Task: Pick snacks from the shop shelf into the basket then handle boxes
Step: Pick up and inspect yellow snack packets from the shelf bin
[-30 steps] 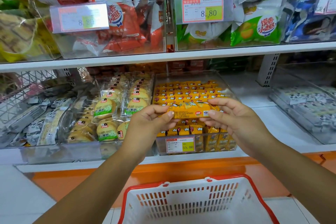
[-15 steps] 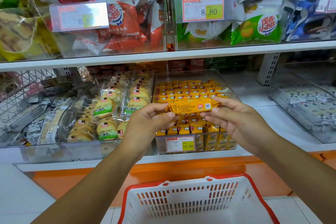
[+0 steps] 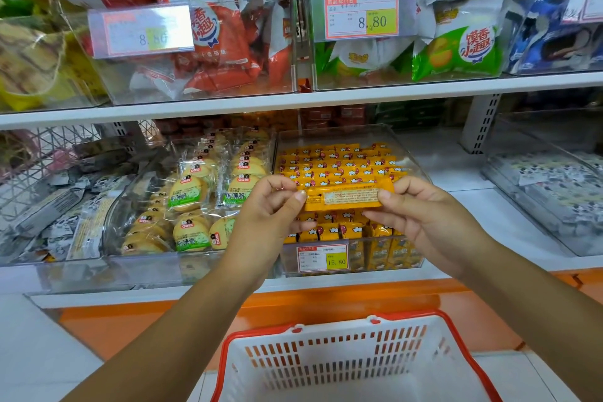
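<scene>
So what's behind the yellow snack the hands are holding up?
A clear bin full of matching yellow packets in rows. The held snack, the left hand and the right hand cover the middle rows, so those are hidden.

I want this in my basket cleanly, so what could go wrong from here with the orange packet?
1. Only the fingertips of the left hand and right hand pinch the orange packet at its ends; it could slip.
2. It hangs over the clear bin, not the basket, so letting go now would probably drop it back among the stock.
</scene>
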Tool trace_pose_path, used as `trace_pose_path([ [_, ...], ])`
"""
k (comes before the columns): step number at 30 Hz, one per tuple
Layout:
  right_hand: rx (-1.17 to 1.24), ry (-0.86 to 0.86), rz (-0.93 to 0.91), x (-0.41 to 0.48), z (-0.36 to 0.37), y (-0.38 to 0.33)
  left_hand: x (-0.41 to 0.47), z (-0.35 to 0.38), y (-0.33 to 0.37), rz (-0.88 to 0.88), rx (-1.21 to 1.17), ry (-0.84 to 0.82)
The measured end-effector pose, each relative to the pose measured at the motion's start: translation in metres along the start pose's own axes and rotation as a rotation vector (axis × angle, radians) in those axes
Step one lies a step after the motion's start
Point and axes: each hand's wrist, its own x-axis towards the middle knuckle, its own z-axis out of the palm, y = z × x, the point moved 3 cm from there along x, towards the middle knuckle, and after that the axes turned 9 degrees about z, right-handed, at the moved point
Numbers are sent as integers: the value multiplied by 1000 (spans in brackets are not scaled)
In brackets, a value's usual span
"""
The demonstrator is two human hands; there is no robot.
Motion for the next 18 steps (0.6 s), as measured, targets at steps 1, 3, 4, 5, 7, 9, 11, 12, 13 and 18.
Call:
trace_pose_path([
  [1, -5, 3, -2, 0, 0, 1, -1, 1, 1, 15, 16, 4],
  [3, -22, 17, -11, 1, 1, 1, -3, 1, 2, 47, 96, 25],
  [4, -27, 28, -19, 1, 1, 1, -3, 1, 2, 66, 130, 39],
  [5, -29, 36, -29, 1, 1, 1, -4, 1, 2, 81, 148, 54],
  [7, -58, 49, -56, 1, 1, 0, -5, 1, 3, 88, 157, 67],
  [9, -87, 77, -62, 1, 0, 0, -5, 1, 3, 53, 138, 30],
  [11, -83, 78, -50, 0, 0, 0, -5, 3, 3, 12, 129, -42],
  [12, -81, 59, -43, -1, 0, -1, -5, 4, 3, 5, 136, -67],
  [13, -74, 32, -37, -1, 0, -2, -5, 5, 2, 8, 134, -77],
  [18, -250, 92, -70, 1, -3, -2, -1, 10, -4, -7, 144, -69],
])
